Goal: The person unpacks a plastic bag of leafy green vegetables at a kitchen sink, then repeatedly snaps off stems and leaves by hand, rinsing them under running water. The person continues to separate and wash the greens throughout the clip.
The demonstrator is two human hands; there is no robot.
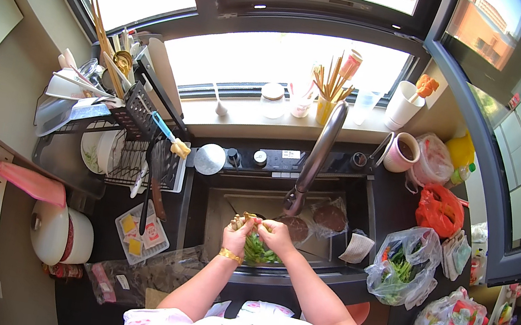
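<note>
Over the front of the sink (228, 198), my left hand (235, 239) is closed around a bunch of leafy greens (260, 253). The pale root ends point up past its fingers, and the leaves hang down below both hands. My right hand (274, 238) pinches the root ends from the right, its fingertips meeting those of the left. Exactly which stem it grips is too small to tell. Behind the hands, two round reddish-brown pieces in clear plastic, a far one (330, 217) and a nearer one (295, 229), lie in the sink below the faucet (315, 161).
Left of the sink stand a dish rack (131, 161) and a plastic tray with sponges (141, 233). A grey cloth (357, 247) drapes over the right rim. Bagged vegetables (400, 268) and a red plastic bag (440, 209) sit on the right counter. An open window sash (481, 142) juts in.
</note>
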